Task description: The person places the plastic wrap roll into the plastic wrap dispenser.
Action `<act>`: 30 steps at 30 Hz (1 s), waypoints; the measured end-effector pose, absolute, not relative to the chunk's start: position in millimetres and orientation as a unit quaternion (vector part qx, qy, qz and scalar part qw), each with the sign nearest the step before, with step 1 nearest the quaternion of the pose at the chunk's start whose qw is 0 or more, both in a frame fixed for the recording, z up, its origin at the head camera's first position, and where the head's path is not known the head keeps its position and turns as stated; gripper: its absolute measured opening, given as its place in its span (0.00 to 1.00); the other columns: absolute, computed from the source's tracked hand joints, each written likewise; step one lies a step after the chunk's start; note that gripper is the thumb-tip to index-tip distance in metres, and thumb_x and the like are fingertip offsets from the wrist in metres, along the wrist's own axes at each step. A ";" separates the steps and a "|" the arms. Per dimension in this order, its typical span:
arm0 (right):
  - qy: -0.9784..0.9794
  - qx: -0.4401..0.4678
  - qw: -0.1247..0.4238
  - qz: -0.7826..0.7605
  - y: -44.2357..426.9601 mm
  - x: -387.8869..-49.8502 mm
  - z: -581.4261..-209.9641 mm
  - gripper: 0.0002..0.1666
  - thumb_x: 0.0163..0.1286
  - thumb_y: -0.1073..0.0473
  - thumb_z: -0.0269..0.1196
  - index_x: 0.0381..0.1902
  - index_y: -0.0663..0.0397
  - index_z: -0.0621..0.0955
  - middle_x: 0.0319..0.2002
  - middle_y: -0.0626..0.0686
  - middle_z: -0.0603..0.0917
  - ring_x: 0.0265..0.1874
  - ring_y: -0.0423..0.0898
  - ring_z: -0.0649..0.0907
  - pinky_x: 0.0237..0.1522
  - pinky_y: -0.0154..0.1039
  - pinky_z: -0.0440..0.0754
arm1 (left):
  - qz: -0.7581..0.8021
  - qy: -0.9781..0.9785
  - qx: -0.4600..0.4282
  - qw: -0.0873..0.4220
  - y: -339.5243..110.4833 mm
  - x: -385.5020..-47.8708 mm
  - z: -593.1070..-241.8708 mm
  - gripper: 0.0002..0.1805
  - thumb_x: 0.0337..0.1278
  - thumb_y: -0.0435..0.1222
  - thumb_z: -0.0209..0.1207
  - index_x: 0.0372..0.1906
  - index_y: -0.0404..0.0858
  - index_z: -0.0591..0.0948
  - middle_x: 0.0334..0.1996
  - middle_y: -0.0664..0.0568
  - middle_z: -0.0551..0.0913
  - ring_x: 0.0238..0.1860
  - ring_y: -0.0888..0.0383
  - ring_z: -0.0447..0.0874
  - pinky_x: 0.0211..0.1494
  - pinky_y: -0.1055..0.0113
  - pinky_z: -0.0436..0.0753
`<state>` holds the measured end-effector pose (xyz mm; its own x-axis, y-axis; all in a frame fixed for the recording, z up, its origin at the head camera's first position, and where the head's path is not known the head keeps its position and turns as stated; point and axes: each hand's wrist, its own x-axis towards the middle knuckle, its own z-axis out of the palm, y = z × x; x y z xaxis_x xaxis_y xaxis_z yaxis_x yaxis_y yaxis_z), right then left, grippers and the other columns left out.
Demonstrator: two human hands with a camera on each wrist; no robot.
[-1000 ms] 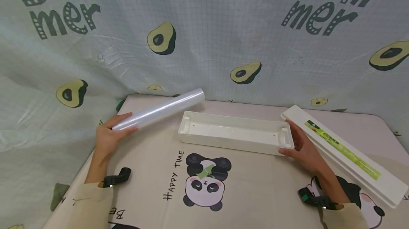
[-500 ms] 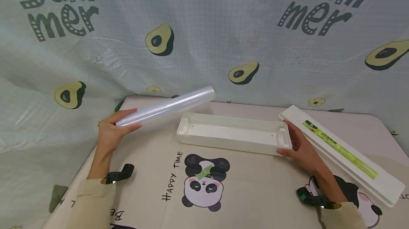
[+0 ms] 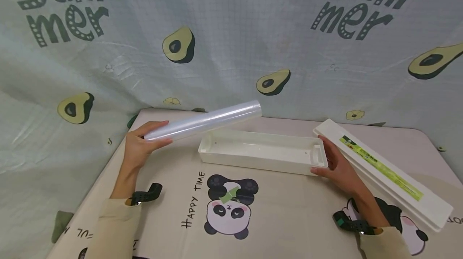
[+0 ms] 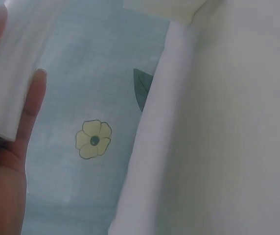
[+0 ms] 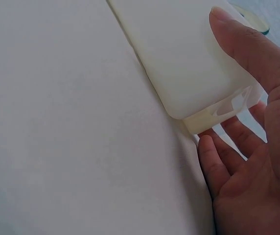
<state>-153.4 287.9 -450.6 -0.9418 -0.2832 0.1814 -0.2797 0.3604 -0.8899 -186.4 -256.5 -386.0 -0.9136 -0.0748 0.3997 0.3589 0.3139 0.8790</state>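
Nearest you are your pale beige sleeves (image 3: 117,227), with a black wrist device (image 3: 146,195) strapped on at your left wrist and another at your right. Between your forearms the light worktop (image 3: 289,215) carries a panda print (image 3: 229,206), upside down from where you stand, with the words "HAPPY TIME" (image 3: 193,199) running up beside it. A second panda print is partly covered by your right forearm.

Farther in, your right hand (image 3: 336,166) grips the right end of a long, white, open-topped plastic box (image 3: 253,163); your thumb lies along its near side and your fingers wrap the end. The box lies crosswise near the middle, open side up. Just beyond your right hand, a long white lid (image 3: 383,176) lies slanted on the worktop, its far end just beside the box; it bears a green-and-yellow label (image 3: 381,167) whose small print you cannot read.

Your left hand (image 3: 139,146) pinches the near end of a clear plastic film roll (image 3: 206,121), fingers above and thumb below. You hold the roll tilted up toward the far right, so that it covers part of the box's far left rim in the head view.

Behind the worktop hangs a pale grey-blue curtain (image 3: 224,30) with avocado prints and "Summer" lettering.
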 end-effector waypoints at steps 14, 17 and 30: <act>0.824 -0.170 0.006 -0.540 289.6 -153.7 -451.3 0.56 0.60 0.69 0.68 0.76 0.41 0.49 0.70 0.62 0.57 0.61 0.33 0.65 0.50 0.22 0.69 | -0.607 -0.772 -0.127 0.142 -232.9 -193.6 -391.5 0.26 0.33 0.22 0.74 0.47 0.30 0.84 0.43 0.58 0.84 0.42 0.53 0.75 0.40 0.68 0.77; 0.820 -0.170 0.009 -0.547 289.2 -154.0 -451.4 0.56 0.59 0.69 0.68 0.76 0.42 0.49 0.70 0.62 0.57 0.61 0.33 0.66 0.50 0.23 0.70 | -0.611 -0.766 -0.146 0.138 -228.2 -194.2 -390.1 0.26 0.32 0.20 0.74 0.47 0.29 0.84 0.42 0.59 0.84 0.42 0.53 0.76 0.40 0.68 0.77; 0.831 -0.161 0.003 -0.533 287.9 -154.1 -450.9 0.57 0.58 0.66 0.70 0.76 0.41 0.49 0.70 0.61 0.59 0.60 0.34 0.66 0.50 0.22 0.69 | -0.623 -0.751 -0.193 0.107 -200.7 -185.8 -369.2 0.24 0.31 0.19 0.73 0.44 0.26 0.84 0.40 0.60 0.85 0.41 0.55 0.76 0.40 0.67 0.75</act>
